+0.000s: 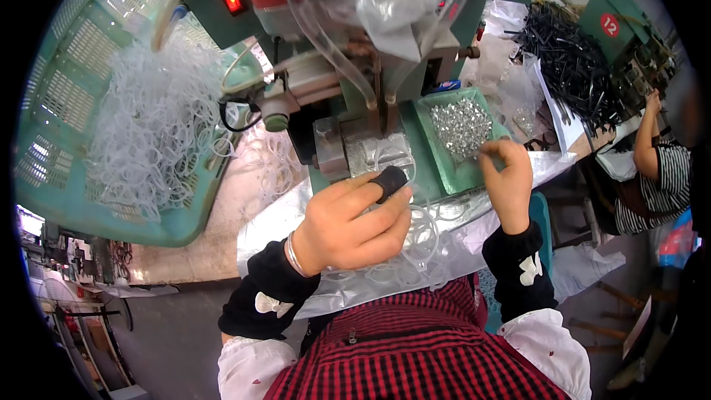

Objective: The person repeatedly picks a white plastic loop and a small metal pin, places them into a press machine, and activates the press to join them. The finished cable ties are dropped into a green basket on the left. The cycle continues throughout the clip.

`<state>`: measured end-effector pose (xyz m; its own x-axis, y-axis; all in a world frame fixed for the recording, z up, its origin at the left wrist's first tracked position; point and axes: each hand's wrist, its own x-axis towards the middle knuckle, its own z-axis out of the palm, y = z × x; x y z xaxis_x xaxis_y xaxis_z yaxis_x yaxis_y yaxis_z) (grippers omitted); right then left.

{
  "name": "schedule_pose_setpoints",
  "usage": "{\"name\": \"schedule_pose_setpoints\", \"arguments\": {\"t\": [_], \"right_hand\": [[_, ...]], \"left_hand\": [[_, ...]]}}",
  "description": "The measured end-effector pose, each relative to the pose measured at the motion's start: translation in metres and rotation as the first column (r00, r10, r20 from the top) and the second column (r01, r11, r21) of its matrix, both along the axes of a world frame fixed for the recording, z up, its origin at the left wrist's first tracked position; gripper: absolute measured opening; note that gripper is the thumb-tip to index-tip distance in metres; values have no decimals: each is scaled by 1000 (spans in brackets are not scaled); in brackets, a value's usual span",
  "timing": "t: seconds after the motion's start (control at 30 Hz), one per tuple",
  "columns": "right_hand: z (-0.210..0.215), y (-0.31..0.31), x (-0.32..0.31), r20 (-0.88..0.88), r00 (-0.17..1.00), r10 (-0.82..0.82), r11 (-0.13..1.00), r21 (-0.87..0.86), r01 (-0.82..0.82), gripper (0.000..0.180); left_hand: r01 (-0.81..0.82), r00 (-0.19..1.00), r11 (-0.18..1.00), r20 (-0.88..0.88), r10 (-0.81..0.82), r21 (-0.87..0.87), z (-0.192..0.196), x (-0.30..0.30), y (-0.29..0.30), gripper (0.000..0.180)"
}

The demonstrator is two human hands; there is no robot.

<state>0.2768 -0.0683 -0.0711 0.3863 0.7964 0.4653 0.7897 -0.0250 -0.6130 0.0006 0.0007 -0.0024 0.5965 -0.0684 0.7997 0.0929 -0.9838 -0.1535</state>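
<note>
My left hand (357, 224), with a black finger cover (391, 184) on one finger, is closed at the front of the green press machine (422, 78). Its fingertips pinch a clear plastic strap (412, 169) that loops up over the metal work block (379, 154). My right hand (508, 179) hovers at the right edge of a green tray (437, 170) heaped with small shiny metal pieces (461, 127). Thumb and forefinger come together there; whatever is between them is too small to make out. More clear straps (424, 248) lie on the silvery sheet below my left hand.
A large green basket (170, 231) at left overflows with clear straps (152, 126). Clear hoses (326, 37) hang over the machine. Black strips (570, 67) are piled at the far right, near a person in a striped top (659, 189). A teal bin (543, 233) stands below the table edge.
</note>
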Motion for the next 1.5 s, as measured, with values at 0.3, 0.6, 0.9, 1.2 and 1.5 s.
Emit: {"name": "schedule_pose_setpoints", "arguments": {"t": [0.3, 0.6, 0.9, 1.2, 1.5], "right_hand": [[-20, 4, -11, 175, 978, -111, 994, -5, 113, 11], [1, 21, -33, -194, 980, 48, 984, 179, -13, 15], [-14, -3, -18, 0, 998, -63, 980, 190, 62, 12], [39, -10, -43, -302, 926, 227, 961, 225, -162, 13], [55, 54, -112, -684, 558, 470, 881, 402, -250, 36]], "left_hand": [[-145, 967, 884, 126, 222, -445, -43, -33, -67, 33], [-789, 583, 583, 65, 810, -194, 8, -142, 40, 22], [-858, 510, 462, -265, 818, -224, -106, -209, 110, 14], [-190, 665, 377, 164, 729, -907, -38, -135, 39, 17], [217, 631, 197, 291, 719, -956, -76, -114, 18, 9]]}}
